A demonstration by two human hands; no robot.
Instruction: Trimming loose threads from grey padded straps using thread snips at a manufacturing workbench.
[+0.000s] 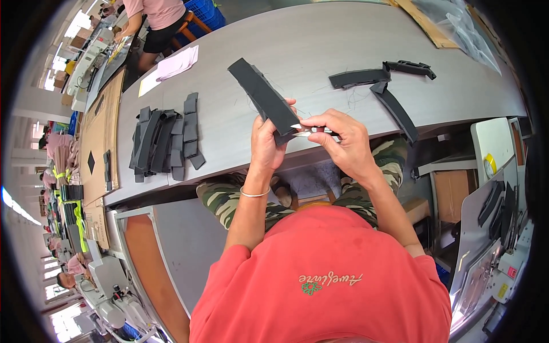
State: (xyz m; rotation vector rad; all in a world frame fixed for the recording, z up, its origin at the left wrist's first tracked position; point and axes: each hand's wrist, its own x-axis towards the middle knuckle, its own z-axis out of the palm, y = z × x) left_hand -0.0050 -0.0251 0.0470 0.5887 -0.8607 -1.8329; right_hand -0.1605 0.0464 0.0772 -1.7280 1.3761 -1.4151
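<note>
My left hand is closed around the lower end of a flat black fabric strip, which slants up and away over the table. In my right hand is a small pair of thread snips, gripped between thumb and fingers. Their pale blades point left and meet the strip's near corner. Part of the snips is hidden by my fingers. Loose threads hang around the strip and lie on the grey table.
A pile of black strips lies to the left. More joined black strips lie to the right. Pink papers are near the far left edge, clear plastic at far right. A co-worker is at the far left.
</note>
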